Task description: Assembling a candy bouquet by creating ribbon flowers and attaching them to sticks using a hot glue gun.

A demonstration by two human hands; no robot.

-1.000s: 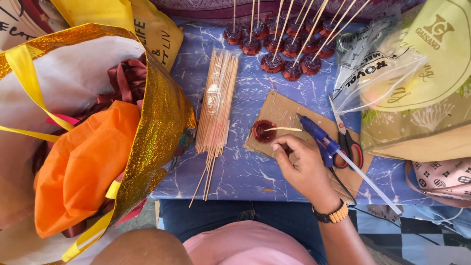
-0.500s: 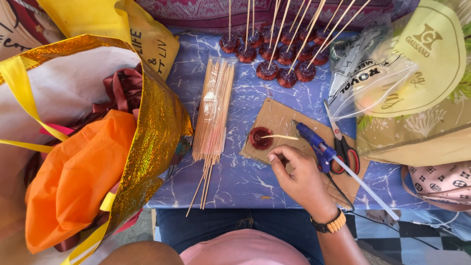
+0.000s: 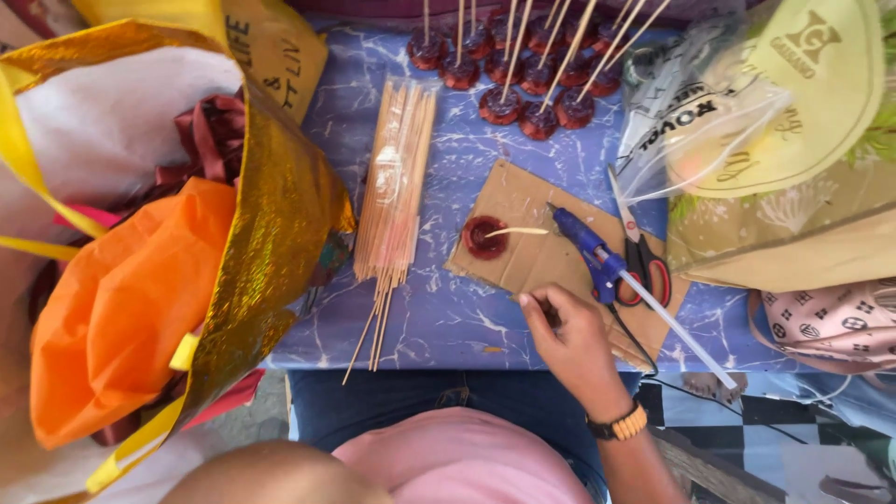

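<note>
Head view: right hand (image 3: 571, 338) rests on the near edge of the cardboard sheet (image 3: 523, 271), knuckles up, wrist with its beaded band toward the body. Its fingers (image 3: 528, 302) are curled in and pressed close together, the thumb tucked beneath. A dark patch shows between them, but whether they pinch something small there cannot be told. The left hand is out of the picture.

Over the last second the hand has slid a little back toward the body, so its fingertips now lie slightly further from the red disc (image 3: 485, 237) than they did. The disc itself has not moved. It lies flat on the cardboard, just beyond the fingertips and to their left, apart from them, with a pale stick (image 3: 519, 231) resting across it and pointing right. So the piece lies untouched, with no finger on it.

A blue glue gun (image 3: 588, 248) lies beyond the knuckles, also untouched and where it was, with red-handled scissors (image 3: 642, 257) just to its far side. Well to the left of the fingers sits a bundle of skewers (image 3: 392, 191) on the blue marbled table (image 3: 448, 322). Far beyond the fingertips stands a cluster of red discs on sticks (image 3: 523, 89). A gold bag (image 3: 280, 215) with orange cloth fills the left side
</note>
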